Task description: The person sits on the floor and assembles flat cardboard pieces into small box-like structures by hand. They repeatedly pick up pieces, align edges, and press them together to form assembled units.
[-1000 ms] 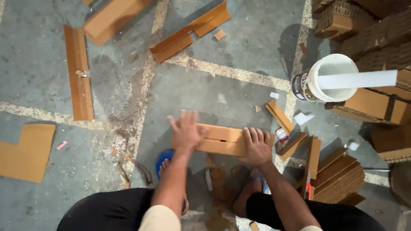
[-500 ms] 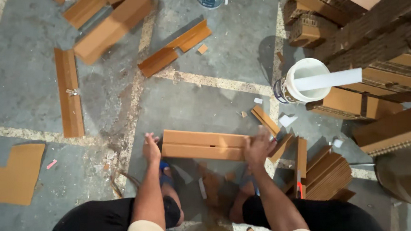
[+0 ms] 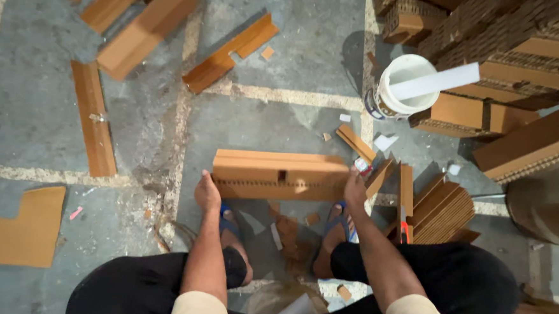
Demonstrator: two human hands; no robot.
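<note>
Right now a long brown cardboard piece [image 3: 280,175] lies flat on the grey concrete floor [image 3: 27,99], just in front of the person's feet in blue sandals [image 3: 336,227]. The left hand [image 3: 207,193] presses against the left end of the cardboard piece, fingers curled round that end. The right hand [image 3: 355,185] holds the right end, fingers bent over the edge. Both hands squeeze the piece between them. A white bucket [image 3: 403,87] with a flat white stick [image 3: 438,81] across it stands farther away on the right, next to tall stacks of cardboard [image 3: 490,34]. A fan of thin cardboard strips [image 3: 441,210] lies just right of the right hand. More brown boards [image 3: 93,117] lie scattered well apart toward the far left of the floor.
</note>
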